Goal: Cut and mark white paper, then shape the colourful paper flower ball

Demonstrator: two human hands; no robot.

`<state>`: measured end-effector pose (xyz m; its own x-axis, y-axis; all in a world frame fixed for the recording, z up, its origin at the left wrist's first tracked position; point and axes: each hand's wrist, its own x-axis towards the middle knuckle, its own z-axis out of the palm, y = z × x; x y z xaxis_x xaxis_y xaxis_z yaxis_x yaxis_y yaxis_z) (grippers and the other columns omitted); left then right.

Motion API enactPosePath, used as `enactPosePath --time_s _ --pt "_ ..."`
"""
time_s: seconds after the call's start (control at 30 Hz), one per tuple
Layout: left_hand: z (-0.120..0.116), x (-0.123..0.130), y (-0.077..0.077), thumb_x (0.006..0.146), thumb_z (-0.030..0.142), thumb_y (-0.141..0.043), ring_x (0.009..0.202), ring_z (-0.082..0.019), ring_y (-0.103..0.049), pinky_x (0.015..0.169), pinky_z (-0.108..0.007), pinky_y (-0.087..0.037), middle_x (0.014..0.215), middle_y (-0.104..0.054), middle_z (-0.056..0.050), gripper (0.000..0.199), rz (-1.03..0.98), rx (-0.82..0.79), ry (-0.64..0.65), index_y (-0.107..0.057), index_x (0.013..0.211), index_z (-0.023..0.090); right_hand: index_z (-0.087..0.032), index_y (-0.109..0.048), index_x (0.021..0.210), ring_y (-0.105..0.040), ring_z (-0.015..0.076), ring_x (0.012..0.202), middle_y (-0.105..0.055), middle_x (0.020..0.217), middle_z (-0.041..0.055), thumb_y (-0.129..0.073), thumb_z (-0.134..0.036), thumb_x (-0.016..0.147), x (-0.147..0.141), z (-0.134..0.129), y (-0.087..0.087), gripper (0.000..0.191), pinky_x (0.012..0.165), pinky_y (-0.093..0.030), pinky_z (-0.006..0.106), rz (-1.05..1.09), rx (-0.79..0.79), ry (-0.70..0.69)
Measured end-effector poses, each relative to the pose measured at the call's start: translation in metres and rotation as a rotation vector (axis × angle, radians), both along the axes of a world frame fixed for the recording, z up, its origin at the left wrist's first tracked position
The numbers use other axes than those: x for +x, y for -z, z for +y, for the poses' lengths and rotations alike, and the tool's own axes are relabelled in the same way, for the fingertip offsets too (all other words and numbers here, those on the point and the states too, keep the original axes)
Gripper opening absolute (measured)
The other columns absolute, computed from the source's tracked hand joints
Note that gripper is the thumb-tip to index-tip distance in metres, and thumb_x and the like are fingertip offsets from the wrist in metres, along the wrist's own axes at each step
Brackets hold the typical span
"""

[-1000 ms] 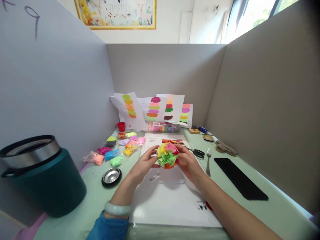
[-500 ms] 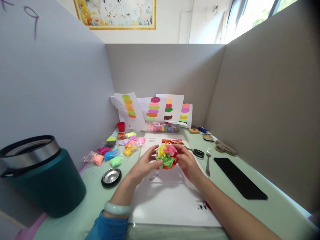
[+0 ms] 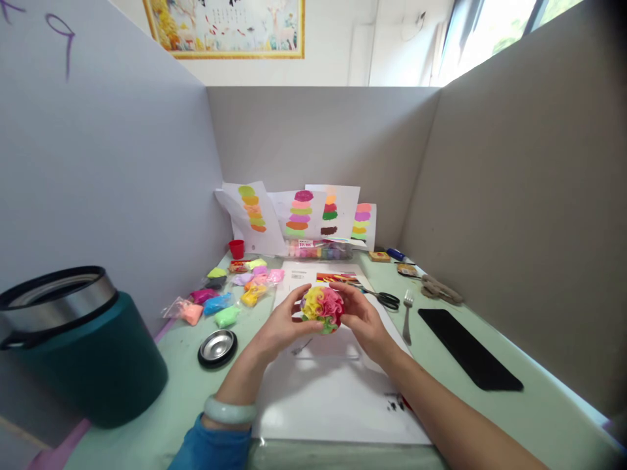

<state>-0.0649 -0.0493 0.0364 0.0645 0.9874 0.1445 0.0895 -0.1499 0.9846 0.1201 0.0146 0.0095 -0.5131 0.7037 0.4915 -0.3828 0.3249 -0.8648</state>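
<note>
A ruffled clay ball in yellow, pink, red and green is held between my two hands above a white board. From the left, my left hand grips it, thumb along its lower front and fingers behind. On the opposite side my right hand presses its fingers and thumb against the ball. The ball's back and the far fingertips are hidden. Just beyond it, a printed picture lies on the board, partly covered by the hands.
Several bagged clay lumps lie at left, near a metal lid and a large teal flask. At right are black-handled scissors, a fork and a black slab. Colour-swatch sheets lean at the back; grey partitions enclose the table.
The ball has turned in my hands: the yellow and pink ruffles now face me, and the green has rolled down to its lower edge. It has shifted slightly left.
</note>
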Motion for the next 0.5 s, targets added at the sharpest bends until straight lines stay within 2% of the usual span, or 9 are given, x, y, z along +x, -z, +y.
enactPosePath --time_s 0.1,0.27,0.37,0.5 --pt "-0.0003 0.0003 0.0012 0.065 0.024 -0.078 0.117 -0.028 -0.049 0.092 -0.040 -0.047 0.139 -0.042 -0.010 0.085 -0.001 0.042 0.042 -0.037 0.139 0.027 -0.026 -0.050 0.125 -0.051 0.0287 0.117 -0.052 0.131 0.0095 -0.065 -0.031 0.077 0.0006 0.0009 0.0007 0.050 0.098 -0.042 0.046 0.016 0.038 0.004" --pt "0.0025 0.0005 0.0029 0.068 0.021 -0.074 0.125 -0.029 -0.042 0.091 -0.039 -0.048 0.137 -0.042 -0.014 0.085 0.048 0.155 -0.006 -0.033 0.141 0.026 -0.028 -0.051 0.125 -0.035 0.0320 0.132 -0.039 0.143 0.0059 -0.066 -0.037 0.074 0.0027 0.0022 0.0003 0.054 0.106 -0.034 0.048 0.026 0.078 0.023" --pt "0.0052 0.0009 0.0052 0.071 0.019 -0.071 0.126 -0.028 -0.040 0.092 -0.039 -0.047 0.134 -0.044 -0.013 0.078 0.108 0.263 -0.016 -0.035 0.139 0.026 -0.029 -0.046 0.132 -0.034 0.0314 0.133 -0.035 0.146 0.0055 -0.065 -0.040 0.077 0.0027 0.0000 -0.0012 0.059 0.107 -0.033 0.049 -0.033 0.080 0.039" --pt "0.0073 0.0020 0.0085 0.075 0.017 -0.066 0.124 -0.026 -0.043 0.090 -0.039 -0.048 0.131 -0.046 -0.012 0.071 0.225 0.419 -0.050 -0.036 0.138 0.027 -0.030 -0.039 0.138 -0.033 0.0311 0.134 -0.033 0.147 0.0062 -0.073 -0.037 0.071 -0.0011 -0.0028 0.0018 0.075 0.107 -0.032 0.048 -0.120 0.071 0.135"
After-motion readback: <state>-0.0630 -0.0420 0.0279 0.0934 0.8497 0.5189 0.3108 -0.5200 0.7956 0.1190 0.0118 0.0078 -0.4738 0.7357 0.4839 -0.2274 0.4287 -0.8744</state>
